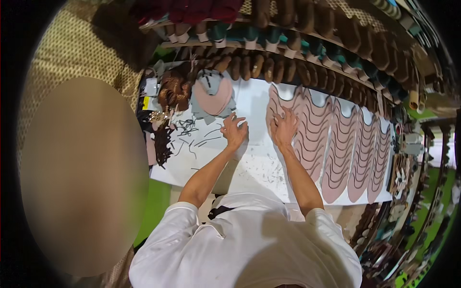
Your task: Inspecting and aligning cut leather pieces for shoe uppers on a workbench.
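My left hand (234, 130) hovers over or rests on the white tabletop, its fingers bent and apart with nothing visible between them. Beside the near side of a pile of pink and grey cut pieces (213, 102), it is nearest to some thin dark strips (207, 141). On the leftmost row of overlapping pink pieces (307, 153) lies my right hand (285, 126), fingers spread and bent. These pieces have curved, dark-edged tops, like shoe uppers, and fan out in several long rows to the right. Whether the right fingertips pinch an edge is hard to see.
Shelves of brown shoe lasts (269, 67) line the table's far edge. Dark strips and scraps (164, 144) lie at the left, near a brown bundle (174, 90). Small scraps dot the white tabletop (254, 163). A large blurred oval covers the left side.
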Demonstrator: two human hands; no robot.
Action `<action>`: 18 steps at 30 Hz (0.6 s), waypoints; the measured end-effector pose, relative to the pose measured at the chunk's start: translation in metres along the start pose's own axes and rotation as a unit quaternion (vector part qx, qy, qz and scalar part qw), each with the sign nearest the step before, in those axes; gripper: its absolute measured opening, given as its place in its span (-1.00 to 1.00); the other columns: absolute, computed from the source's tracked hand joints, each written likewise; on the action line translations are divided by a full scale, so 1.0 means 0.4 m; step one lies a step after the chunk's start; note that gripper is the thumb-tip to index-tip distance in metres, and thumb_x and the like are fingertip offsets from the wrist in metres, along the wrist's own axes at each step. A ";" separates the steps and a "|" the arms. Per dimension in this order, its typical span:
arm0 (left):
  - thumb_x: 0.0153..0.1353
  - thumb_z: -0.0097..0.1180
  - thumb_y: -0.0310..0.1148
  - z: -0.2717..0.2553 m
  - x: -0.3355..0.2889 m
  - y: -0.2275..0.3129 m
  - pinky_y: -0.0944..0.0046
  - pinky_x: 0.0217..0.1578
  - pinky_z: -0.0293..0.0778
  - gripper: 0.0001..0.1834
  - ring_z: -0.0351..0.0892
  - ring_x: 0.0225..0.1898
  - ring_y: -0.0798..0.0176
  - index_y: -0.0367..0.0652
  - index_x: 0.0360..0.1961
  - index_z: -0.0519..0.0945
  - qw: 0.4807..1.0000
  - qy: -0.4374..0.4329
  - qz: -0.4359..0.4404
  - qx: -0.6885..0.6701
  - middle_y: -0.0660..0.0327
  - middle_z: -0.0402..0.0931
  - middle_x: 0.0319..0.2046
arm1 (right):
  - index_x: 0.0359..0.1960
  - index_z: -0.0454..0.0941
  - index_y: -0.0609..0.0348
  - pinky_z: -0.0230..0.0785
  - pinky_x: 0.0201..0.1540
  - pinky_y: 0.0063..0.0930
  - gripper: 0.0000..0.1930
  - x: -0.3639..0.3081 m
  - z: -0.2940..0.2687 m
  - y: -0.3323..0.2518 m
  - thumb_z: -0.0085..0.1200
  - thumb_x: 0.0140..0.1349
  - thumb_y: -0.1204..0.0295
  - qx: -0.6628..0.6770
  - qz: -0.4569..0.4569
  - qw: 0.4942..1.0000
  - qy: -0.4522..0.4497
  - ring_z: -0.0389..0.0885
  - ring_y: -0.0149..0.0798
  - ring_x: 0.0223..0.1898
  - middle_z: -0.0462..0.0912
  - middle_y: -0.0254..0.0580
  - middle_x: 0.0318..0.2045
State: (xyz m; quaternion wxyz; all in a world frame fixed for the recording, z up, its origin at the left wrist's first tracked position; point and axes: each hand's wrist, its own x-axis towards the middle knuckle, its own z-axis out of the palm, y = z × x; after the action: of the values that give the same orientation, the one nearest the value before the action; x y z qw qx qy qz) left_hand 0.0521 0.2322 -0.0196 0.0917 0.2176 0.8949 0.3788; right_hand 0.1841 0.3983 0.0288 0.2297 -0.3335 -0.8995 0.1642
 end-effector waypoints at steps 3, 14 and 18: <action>0.17 0.37 -0.10 -0.070 0.025 -0.065 -0.19 0.27 0.03 -0.65 0.19 0.45 -0.03 0.10 -0.02 0.80 0.994 0.106 -0.024 0.028 0.10 0.36 0.41 | -0.08 0.79 0.04 -0.03 0.45 0.16 -0.76 0.016 0.027 -0.090 0.34 0.22 0.34 0.034 -0.057 0.997 -0.035 0.27 0.10 0.45 0.50 -0.09 0.30; 0.10 0.44 -0.01 -0.258 0.233 -0.172 -0.35 0.28 0.00 -0.65 0.08 0.48 -0.01 0.07 -0.17 0.81 0.964 0.155 -0.200 0.080 0.19 0.31 0.42 | -0.11 0.79 0.01 -0.10 0.50 0.25 -0.79 0.002 0.147 -0.338 0.34 0.22 0.33 0.031 -0.102 0.990 -0.089 0.24 0.08 0.47 0.48 -0.10 0.31; 0.04 0.45 0.02 -0.273 0.272 -0.210 -0.41 0.34 -0.09 -0.66 0.09 0.48 -0.01 0.07 -0.26 0.82 0.965 0.127 -0.224 0.046 0.19 0.36 0.38 | -0.10 0.79 0.01 -0.12 0.50 0.26 -0.77 0.005 0.183 -0.427 0.34 0.22 0.33 0.029 -0.097 0.990 -0.095 0.23 0.07 0.47 0.48 -0.09 0.32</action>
State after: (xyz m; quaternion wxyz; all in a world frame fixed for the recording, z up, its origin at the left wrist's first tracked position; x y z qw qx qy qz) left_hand -0.1073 0.1603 -0.0037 0.0496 -0.0338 0.9416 0.3313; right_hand 0.0550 0.2656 0.0442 0.1678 -0.2205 -0.9403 0.1975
